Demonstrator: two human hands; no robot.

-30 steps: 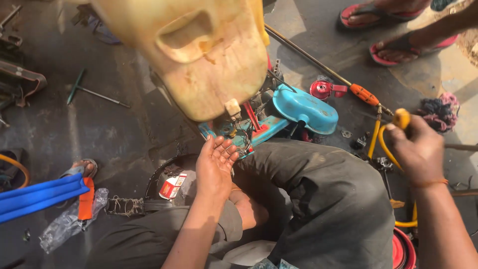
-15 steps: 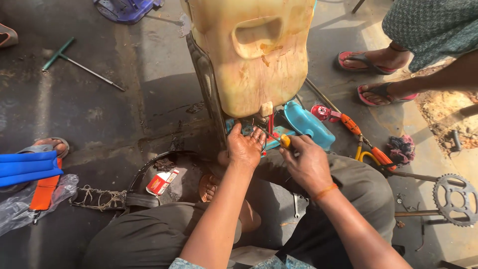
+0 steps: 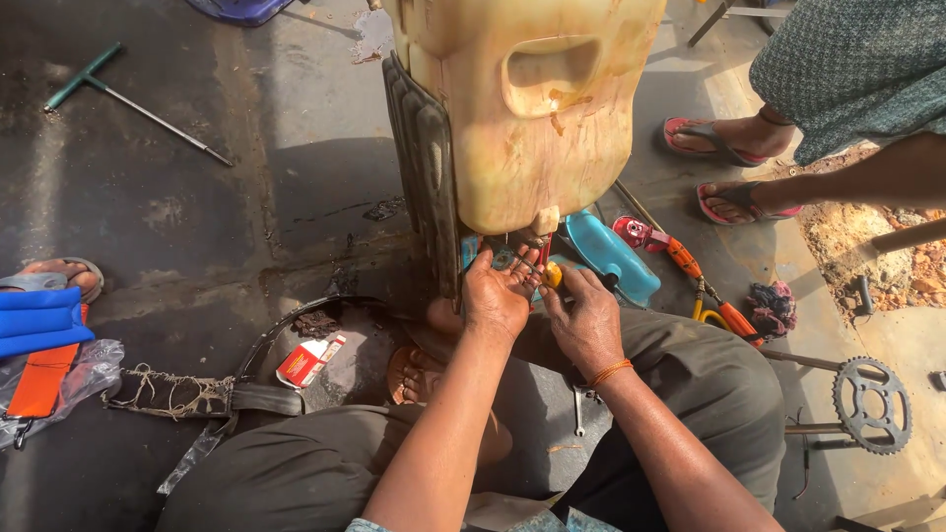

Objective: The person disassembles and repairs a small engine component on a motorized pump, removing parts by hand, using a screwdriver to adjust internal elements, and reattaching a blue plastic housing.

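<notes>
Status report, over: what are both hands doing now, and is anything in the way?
Left hand open, cupped under yellow jerrycan. Right hand pinches small yellow piece in its fingers. Tyre stands close at left; blue plastic cover lies behind the hands.

The yellowed jerrycan (image 3: 532, 108) runs off the top edge, its spout area hidden behind both hands.

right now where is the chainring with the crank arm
In the head view the toothed chainring lies on the ground at the far right, beside the person's right knee and just below the dark rag and the orange-handled tool.
</notes>
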